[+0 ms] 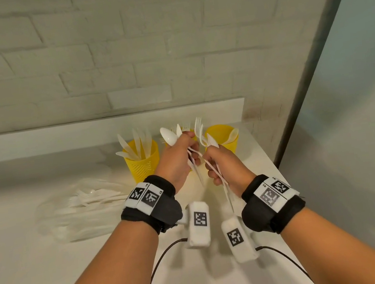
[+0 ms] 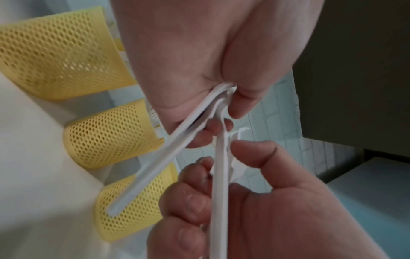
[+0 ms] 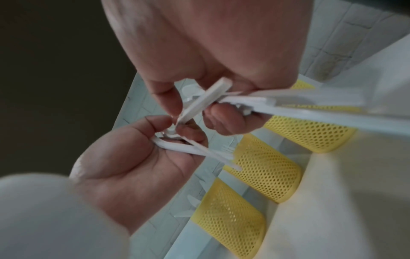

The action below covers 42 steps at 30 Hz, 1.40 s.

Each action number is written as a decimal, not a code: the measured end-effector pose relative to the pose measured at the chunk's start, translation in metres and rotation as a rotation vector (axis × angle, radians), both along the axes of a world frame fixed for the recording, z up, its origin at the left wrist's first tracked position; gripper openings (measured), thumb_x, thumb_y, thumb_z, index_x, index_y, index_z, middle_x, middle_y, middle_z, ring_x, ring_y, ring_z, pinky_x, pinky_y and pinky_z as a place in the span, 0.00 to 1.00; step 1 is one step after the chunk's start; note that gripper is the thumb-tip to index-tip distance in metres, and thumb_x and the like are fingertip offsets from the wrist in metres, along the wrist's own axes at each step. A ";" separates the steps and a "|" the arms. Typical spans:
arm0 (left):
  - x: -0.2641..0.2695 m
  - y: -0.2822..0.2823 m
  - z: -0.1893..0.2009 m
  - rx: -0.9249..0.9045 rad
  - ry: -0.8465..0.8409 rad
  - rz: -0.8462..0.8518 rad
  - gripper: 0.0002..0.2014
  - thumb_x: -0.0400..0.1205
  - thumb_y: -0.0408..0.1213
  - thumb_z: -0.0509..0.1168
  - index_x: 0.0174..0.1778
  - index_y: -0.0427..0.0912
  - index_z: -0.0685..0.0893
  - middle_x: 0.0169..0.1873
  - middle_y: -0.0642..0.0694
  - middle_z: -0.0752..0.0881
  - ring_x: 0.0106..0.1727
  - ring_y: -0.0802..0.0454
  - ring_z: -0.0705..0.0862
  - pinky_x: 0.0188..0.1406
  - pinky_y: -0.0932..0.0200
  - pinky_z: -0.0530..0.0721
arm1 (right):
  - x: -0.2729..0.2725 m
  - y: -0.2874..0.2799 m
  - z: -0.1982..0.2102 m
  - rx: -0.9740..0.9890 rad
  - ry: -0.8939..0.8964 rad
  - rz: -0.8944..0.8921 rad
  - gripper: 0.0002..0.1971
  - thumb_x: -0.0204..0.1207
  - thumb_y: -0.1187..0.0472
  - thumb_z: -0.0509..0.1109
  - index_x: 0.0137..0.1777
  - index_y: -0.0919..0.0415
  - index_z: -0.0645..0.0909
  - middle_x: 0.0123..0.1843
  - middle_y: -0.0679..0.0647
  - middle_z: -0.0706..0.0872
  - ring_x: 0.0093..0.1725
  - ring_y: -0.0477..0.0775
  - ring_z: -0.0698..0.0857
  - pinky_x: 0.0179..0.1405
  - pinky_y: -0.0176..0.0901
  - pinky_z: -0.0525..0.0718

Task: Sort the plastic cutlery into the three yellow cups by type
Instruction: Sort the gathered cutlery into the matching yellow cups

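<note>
both hands raised over the white surface (image 1: 40,260): left hand (image 1: 178,165) gripping white plastic spoons (image 1: 169,137), right hand (image 1: 222,163) gripping white plastic forks (image 1: 198,125). best separated by type, then dropped handle-first into the three yellow mesh cups (image 1: 142,161) just beyond; unsorted pile (image 1: 87,200) left.

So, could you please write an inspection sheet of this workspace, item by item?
Surface: white counter against a brick wall.
Job's things: three yellow cups; the left one holds knives, the right one spoons, the middle one is mostly hidden.
Clutter: clear bag of unsorted cutlery.
Grips: left hand holds a spoon among other pieces; right hand holds forks among others.
Cables: dark leads from the wrist units.
Surroundings: glass panel at right.
</note>
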<state>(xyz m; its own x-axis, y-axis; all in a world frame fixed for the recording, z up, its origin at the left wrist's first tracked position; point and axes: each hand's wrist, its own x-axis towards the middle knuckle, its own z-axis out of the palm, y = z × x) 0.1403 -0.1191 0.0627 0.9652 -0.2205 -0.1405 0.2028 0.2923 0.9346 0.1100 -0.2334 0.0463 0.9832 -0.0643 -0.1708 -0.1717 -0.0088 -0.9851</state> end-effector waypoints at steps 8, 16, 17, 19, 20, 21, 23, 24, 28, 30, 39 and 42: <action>0.003 0.012 -0.006 -0.146 0.012 -0.071 0.11 0.85 0.28 0.54 0.60 0.41 0.75 0.31 0.43 0.74 0.31 0.45 0.78 0.38 0.49 0.86 | 0.006 -0.005 -0.002 -0.056 0.011 -0.085 0.07 0.79 0.63 0.51 0.40 0.56 0.66 0.30 0.50 0.66 0.24 0.48 0.64 0.23 0.38 0.65; 0.004 0.007 -0.005 -0.255 0.023 -0.088 0.09 0.85 0.27 0.61 0.49 0.46 0.70 0.32 0.44 0.82 0.30 0.49 0.81 0.36 0.53 0.85 | -0.007 -0.002 0.009 -0.105 -0.210 0.104 0.08 0.74 0.64 0.75 0.48 0.58 0.78 0.17 0.35 0.76 0.17 0.35 0.74 0.16 0.22 0.68; 0.005 0.007 -0.005 -0.260 0.019 -0.079 0.09 0.85 0.28 0.62 0.48 0.46 0.70 0.30 0.44 0.79 0.29 0.49 0.78 0.34 0.54 0.85 | -0.007 -0.003 0.008 -0.100 -0.217 0.101 0.09 0.73 0.66 0.75 0.47 0.59 0.77 0.17 0.35 0.76 0.17 0.34 0.75 0.16 0.21 0.68; 0.006 0.007 -0.005 -0.232 -0.007 -0.058 0.07 0.85 0.31 0.62 0.45 0.44 0.71 0.31 0.43 0.75 0.30 0.49 0.76 0.33 0.53 0.84 | -0.006 -0.004 0.007 -0.091 -0.219 0.099 0.08 0.74 0.67 0.74 0.48 0.64 0.79 0.17 0.37 0.77 0.18 0.34 0.76 0.17 0.20 0.69; 0.006 0.007 -0.005 -0.211 -0.027 -0.051 0.05 0.86 0.33 0.62 0.45 0.43 0.72 0.31 0.43 0.75 0.31 0.49 0.76 0.34 0.54 0.84 | -0.006 -0.004 0.007 -0.082 -0.219 0.094 0.08 0.74 0.67 0.73 0.51 0.68 0.80 0.17 0.37 0.78 0.18 0.34 0.77 0.17 0.20 0.70; 0.006 0.007 -0.006 -0.195 -0.049 -0.052 0.04 0.86 0.35 0.61 0.47 0.41 0.73 0.32 0.43 0.75 0.31 0.49 0.77 0.34 0.55 0.84 | -0.005 -0.004 0.005 -0.071 -0.213 0.082 0.11 0.75 0.67 0.73 0.53 0.73 0.80 0.17 0.38 0.78 0.18 0.34 0.77 0.18 0.20 0.71; 0.007 0.007 -0.006 -0.161 -0.075 -0.055 0.06 0.87 0.40 0.60 0.53 0.40 0.75 0.33 0.42 0.75 0.33 0.48 0.78 0.34 0.56 0.84 | -0.004 -0.003 0.003 -0.063 -0.212 0.051 0.15 0.75 0.65 0.73 0.56 0.77 0.80 0.23 0.42 0.83 0.22 0.34 0.80 0.23 0.21 0.74; 0.008 0.007 -0.007 -0.127 -0.083 -0.052 0.10 0.87 0.42 0.59 0.55 0.39 0.76 0.33 0.41 0.77 0.35 0.46 0.79 0.35 0.56 0.85 | -0.003 -0.002 0.002 -0.067 -0.223 0.036 0.16 0.74 0.64 0.74 0.59 0.73 0.81 0.31 0.45 0.87 0.28 0.35 0.84 0.30 0.23 0.77; 0.012 0.009 -0.013 0.067 -0.126 -0.028 0.29 0.82 0.57 0.61 0.58 0.30 0.83 0.49 0.28 0.88 0.52 0.32 0.87 0.59 0.39 0.83 | -0.002 0.001 -0.004 -0.052 -0.228 0.017 0.14 0.75 0.62 0.73 0.60 0.64 0.84 0.40 0.46 0.90 0.35 0.34 0.86 0.32 0.22 0.77; 0.011 0.011 -0.013 0.147 -0.151 -0.013 0.31 0.80 0.62 0.60 0.57 0.34 0.85 0.50 0.29 0.89 0.53 0.34 0.87 0.63 0.38 0.81 | -0.002 0.000 -0.003 -0.052 -0.232 -0.005 0.09 0.76 0.64 0.72 0.52 0.68 0.83 0.30 0.46 0.85 0.24 0.34 0.81 0.24 0.20 0.72; 0.019 0.021 -0.017 0.196 -0.104 0.087 0.15 0.80 0.54 0.67 0.52 0.46 0.82 0.36 0.47 0.80 0.24 0.56 0.71 0.22 0.62 0.71 | 0.004 -0.010 0.004 -0.003 -0.186 -0.092 0.10 0.78 0.63 0.69 0.55 0.68 0.82 0.35 0.56 0.83 0.19 0.35 0.81 0.18 0.22 0.71; 0.019 0.019 -0.016 0.230 -0.101 -0.015 0.21 0.70 0.55 0.70 0.52 0.44 0.79 0.35 0.49 0.73 0.28 0.55 0.69 0.27 0.62 0.69 | 0.004 -0.010 0.004 -0.014 -0.194 -0.076 0.11 0.79 0.63 0.69 0.55 0.71 0.82 0.35 0.56 0.82 0.20 0.35 0.81 0.18 0.22 0.71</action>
